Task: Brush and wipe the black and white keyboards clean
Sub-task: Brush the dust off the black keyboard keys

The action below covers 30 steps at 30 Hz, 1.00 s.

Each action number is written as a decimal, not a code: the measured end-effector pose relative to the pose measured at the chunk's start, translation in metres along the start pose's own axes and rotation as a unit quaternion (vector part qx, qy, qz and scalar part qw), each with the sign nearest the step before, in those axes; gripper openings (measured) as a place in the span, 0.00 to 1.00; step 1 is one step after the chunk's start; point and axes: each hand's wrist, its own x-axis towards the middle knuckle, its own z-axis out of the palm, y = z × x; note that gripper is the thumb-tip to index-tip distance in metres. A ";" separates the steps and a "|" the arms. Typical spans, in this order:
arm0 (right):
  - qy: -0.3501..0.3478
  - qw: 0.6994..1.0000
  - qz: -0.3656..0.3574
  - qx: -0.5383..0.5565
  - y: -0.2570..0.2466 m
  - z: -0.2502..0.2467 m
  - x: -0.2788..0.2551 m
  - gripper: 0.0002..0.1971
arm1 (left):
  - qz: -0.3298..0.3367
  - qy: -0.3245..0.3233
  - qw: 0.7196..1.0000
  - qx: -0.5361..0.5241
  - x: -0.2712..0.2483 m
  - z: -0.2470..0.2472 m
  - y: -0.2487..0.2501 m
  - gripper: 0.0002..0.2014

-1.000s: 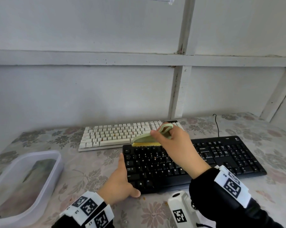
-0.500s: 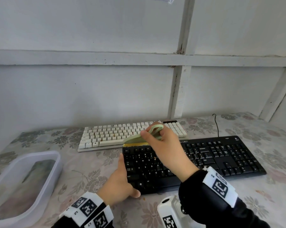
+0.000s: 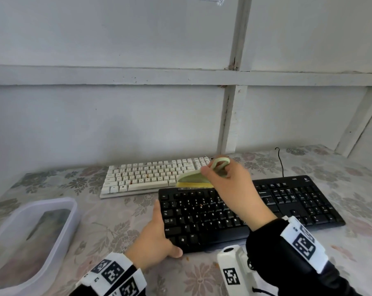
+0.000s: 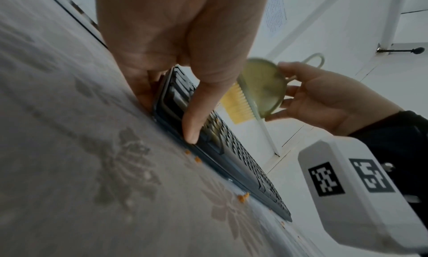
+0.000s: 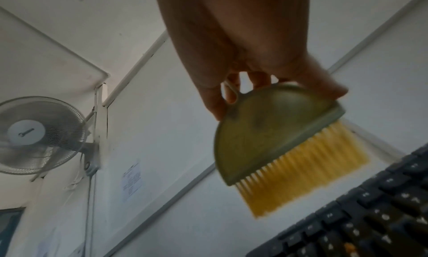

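A black keyboard (image 3: 287, 201) lies on the flowered tablecloth, with a white keyboard (image 3: 146, 176) just behind it to the left. My left hand (image 3: 155, 238) grips the black keyboard's (image 4: 231, 147) front left corner, thumb on its near edge. My right hand (image 3: 230, 184) holds a pale green half-round brush (image 3: 193, 178) with yellow bristles, fingers through its loop handle. The brush (image 5: 273, 132) hovers over the black keyboard's (image 5: 370, 215) back left rows, bristles pointing down and just clear of the keys. A small orange crumb lies among the keys.
A clear plastic tub (image 3: 27, 242) stands at the left front of the table. Orange crumbs (image 4: 243, 196) lie on the cloth along the black keyboard's front edge. The keyboard's cable (image 3: 281, 161) runs back toward the white wall. A wall fan (image 5: 41, 134) hangs high up.
My right hand carried the brush left along the black keyboard's back rows, then back to the right. My left hand kept its grip on the corner.
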 end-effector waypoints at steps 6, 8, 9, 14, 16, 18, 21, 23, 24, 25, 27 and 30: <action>-0.037 0.999 0.029 -0.016 0.012 0.002 -0.006 0.09 | 0.012 0.003 1.000 0.004 0.000 0.000 0.000 0.63; 0.002 0.996 0.041 -0.077 0.018 -0.009 0.001 0.10 | 0.002 0.001 1.000 0.009 0.000 -0.001 0.000 0.64; 0.027 0.993 0.035 -0.108 0.019 -0.014 0.004 0.10 | -0.003 0.000 1.000 0.010 0.000 0.000 0.000 0.64; 0.011 0.999 0.035 -0.011 0.019 -0.019 0.005 0.12 | -0.007 0.002 1.000 0.021 0.000 0.001 0.001 0.64; 0.005 0.998 0.060 -0.022 0.025 -0.024 0.003 0.13 | -0.017 0.002 1.000 0.021 0.000 0.000 0.000 0.64; 0.028 0.995 0.068 -0.074 0.032 -0.033 0.007 0.11 | -0.022 0.001 0.999 0.023 0.001 0.000 -0.001 0.64; 0.085 0.987 0.027 -0.135 0.037 -0.048 0.016 0.10 | -0.028 -0.001 0.999 0.022 -0.001 0.000 0.001 0.64; 0.076 0.992 0.012 -0.095 0.035 -0.052 0.018 0.10 | -0.025 0.000 0.999 0.021 0.000 0.000 0.001 0.64; 0.060 0.996 0.025 -0.060 0.035 -0.054 0.016 0.10 | -0.026 -0.001 0.999 0.020 0.000 0.000 0.001 0.64; 0.046 0.998 0.045 -0.029 0.037 -0.054 0.014 0.11 | -0.027 -0.001 0.999 0.019 0.001 0.000 0.001 0.64; 0.040 0.995 0.095 -0.009 0.043 -0.059 0.011 0.13 | -0.027 -0.001 0.999 0.019 0.003 0.000 -0.001 0.65; 0.088 0.985 0.110 -0.098 0.050 -0.068 0.013 0.13 | -0.031 -0.005 0.999 0.023 0.003 -0.001 -0.001 0.65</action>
